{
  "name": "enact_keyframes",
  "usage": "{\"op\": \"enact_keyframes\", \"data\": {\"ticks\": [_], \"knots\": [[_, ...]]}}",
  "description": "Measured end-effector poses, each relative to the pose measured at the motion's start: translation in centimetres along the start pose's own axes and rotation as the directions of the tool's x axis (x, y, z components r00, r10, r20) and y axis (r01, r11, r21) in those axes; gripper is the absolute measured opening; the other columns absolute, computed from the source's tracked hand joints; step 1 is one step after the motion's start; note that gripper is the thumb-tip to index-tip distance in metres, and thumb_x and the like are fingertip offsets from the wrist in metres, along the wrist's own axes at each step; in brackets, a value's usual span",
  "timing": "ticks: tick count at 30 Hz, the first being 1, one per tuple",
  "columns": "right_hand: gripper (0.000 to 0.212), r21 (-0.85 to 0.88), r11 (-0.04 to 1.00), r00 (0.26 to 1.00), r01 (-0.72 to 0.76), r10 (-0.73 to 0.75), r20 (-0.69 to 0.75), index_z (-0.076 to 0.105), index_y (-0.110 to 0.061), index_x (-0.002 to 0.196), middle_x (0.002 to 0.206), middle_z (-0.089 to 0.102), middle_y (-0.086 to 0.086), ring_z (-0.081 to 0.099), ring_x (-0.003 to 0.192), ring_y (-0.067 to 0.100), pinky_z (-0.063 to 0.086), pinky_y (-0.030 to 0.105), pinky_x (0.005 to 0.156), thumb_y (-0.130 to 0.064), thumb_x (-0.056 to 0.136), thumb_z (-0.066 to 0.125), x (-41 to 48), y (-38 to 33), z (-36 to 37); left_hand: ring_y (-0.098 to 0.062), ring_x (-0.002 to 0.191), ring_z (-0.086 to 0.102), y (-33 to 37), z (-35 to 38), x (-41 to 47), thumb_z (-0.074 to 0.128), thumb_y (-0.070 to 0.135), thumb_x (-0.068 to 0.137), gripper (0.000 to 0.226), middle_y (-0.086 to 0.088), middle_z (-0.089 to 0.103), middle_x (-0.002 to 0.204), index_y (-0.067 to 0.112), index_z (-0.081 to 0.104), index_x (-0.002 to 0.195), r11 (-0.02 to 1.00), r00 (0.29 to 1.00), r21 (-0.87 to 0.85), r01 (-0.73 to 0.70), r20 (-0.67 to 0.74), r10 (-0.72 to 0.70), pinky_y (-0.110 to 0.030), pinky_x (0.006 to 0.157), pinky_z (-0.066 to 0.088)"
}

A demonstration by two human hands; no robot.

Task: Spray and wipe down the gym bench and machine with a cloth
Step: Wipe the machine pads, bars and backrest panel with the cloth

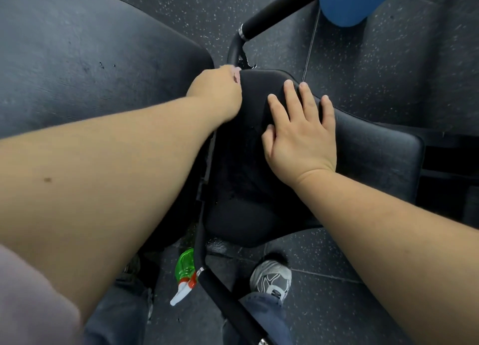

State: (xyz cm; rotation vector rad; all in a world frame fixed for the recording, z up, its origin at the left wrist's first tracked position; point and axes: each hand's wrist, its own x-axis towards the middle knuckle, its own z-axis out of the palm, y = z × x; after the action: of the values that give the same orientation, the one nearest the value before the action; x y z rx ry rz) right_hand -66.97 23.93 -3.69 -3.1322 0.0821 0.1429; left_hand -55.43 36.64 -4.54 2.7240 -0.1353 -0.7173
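Observation:
A black cloth [255, 103] lies draped over the small black seat pad [238, 222] of the machine in the middle of the view. My left hand [217, 93] is blurred, its fingers curled around the cloth's far left edge. Resting flat on the cloth's right side is my right hand [300, 132], fingers spread and holding nothing. A large dark bench pad [77, 59] fills the upper left. Another dark pad [375, 158] extends to the right under my right wrist. The green spray bottle [185, 267], with a white and red nozzle, lies on the floor below the seat.
A black padded handle bar [280, 10] angles up at the top, and another bar [228, 305] runs down past the bottle. A blue roller [347, 5] sits at the top right. My grey shoe [270, 277] stands on the speckled rubber floor [388, 59].

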Motion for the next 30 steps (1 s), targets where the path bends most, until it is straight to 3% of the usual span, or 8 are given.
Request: {"op": "enact_keyframes", "data": {"ticks": [3,7,14,20,22,25,28,30], "knots": [[0.056,-0.002,1.000,1.000,0.005,-0.005,0.008,0.044,-0.020,0.146,0.159,0.029,0.008,0.021,0.148,0.028,0.006,0.050,0.118,-0.035,0.093,0.038,-0.1,0.0,0.1,-0.040,0.110,0.056,-0.3,-0.5,-0.3,0.037,0.013,0.103,0.030,-0.017,0.062,0.120,0.010,0.054,0.128,0.996,0.994,0.051,0.073,0.073,-0.076,-0.043,0.092,0.046],[0.057,-0.010,1.000,1.000,0.000,0.000,0.003,0.045,-0.019,0.145,0.159,0.030,0.009,0.022,0.148,0.029,0.007,0.051,0.117,-0.037,0.091,0.037,0.0,0.0,0.0,-0.036,0.092,0.068,-1.1,-1.4,-1.8,0.045,0.015,0.095,0.022,-0.016,0.069,0.099,0.006,0.064,0.103,0.989,0.982,-0.117,0.094,0.177,-0.073,-0.037,0.074,0.055],[0.057,-0.019,1.000,0.998,0.009,-0.008,0.059,0.038,-0.020,0.149,0.162,0.022,0.007,0.015,0.150,0.027,0.003,0.051,0.119,-0.037,0.095,0.038,0.0,-0.1,-0.4,-0.032,0.089,0.056,-2.9,1.6,-7.6,0.043,0.015,0.098,0.018,-0.017,0.065,0.108,0.009,0.058,0.107,0.991,0.965,-0.006,0.135,0.228,-0.130,-0.036,0.072,0.041],[0.057,-0.028,1.000,0.998,0.009,-0.007,0.067,0.036,-0.020,0.150,0.162,0.021,0.008,0.013,0.150,0.028,0.004,0.051,0.120,-0.037,0.096,0.037,-0.2,0.0,-0.5,-0.031,0.090,0.057,-4.2,2.8,-11.6,0.042,0.019,0.100,0.027,-0.014,0.065,0.113,0.016,0.051,0.126,0.984,0.946,0.045,0.173,0.271,-0.178,-0.036,0.069,0.041],[0.057,-0.030,1.000,0.998,0.008,-0.005,0.069,0.036,-0.020,0.150,0.162,0.021,0.008,0.013,0.150,0.028,0.004,0.051,0.120,-0.037,0.096,0.037,-0.2,0.0,-0.6,-0.026,0.077,0.055,-4.5,1.8,-11.6,0.044,0.024,0.099,0.018,-0.011,0.068,0.102,0.015,0.059,0.105,0.984,0.960,-0.005,0.179,0.219,-0.173,-0.033,0.068,0.041],[0.057,-0.022,1.000,0.998,0.010,-0.008,0.064,0.037,-0.020,0.150,0.162,0.021,0.008,0.014,0.150,0.028,0.005,0.051,0.120,-0.037,0.095,0.037,-0.2,-0.1,-0.7,-0.012,0.051,0.061,-4.0,-0.4,-10.1,0.054,0.024,0.096,0.016,-0.003,0.069,0.074,0.016,0.067,0.102,0.913,0.981,-0.360,0.191,0.051,-0.185,-0.026,0.054,0.051],[0.057,-0.019,1.000,0.998,0.007,-0.006,0.068,0.036,-0.020,0.150,0.162,0.021,0.008,0.013,0.150,0.028,0.003,0.050,0.120,-0.037,0.096,0.037,-0.1,-0.2,-0.6,-0.018,0.079,0.069,-2.8,-2.7,-6.3,0.049,0.005,0.090,0.044,-0.004,0.072,0.104,0.022,0.061,0.129,0.878,0.975,-0.476,0.049,-0.170,-0.146,-0.028,0.075,0.057],[0.056,-0.010,1.000,0.999,0.006,-0.006,0.047,0.039,-0.020,0.149,0.162,0.023,0.008,0.015,0.150,0.029,0.005,0.051,0.120,-0.036,0.095,0.038,-0.1,-0.2,-0.5,-0.022,0.093,0.068,-2.0,-3.6,-3.9,0.043,0.000,0.085,0.046,-0.005,0.069,0.113,0.022,0.063,0.121,0.903,0.962,-0.429,-0.008,-0.251,-0.111,-0.037,0.086,0.055]]}}
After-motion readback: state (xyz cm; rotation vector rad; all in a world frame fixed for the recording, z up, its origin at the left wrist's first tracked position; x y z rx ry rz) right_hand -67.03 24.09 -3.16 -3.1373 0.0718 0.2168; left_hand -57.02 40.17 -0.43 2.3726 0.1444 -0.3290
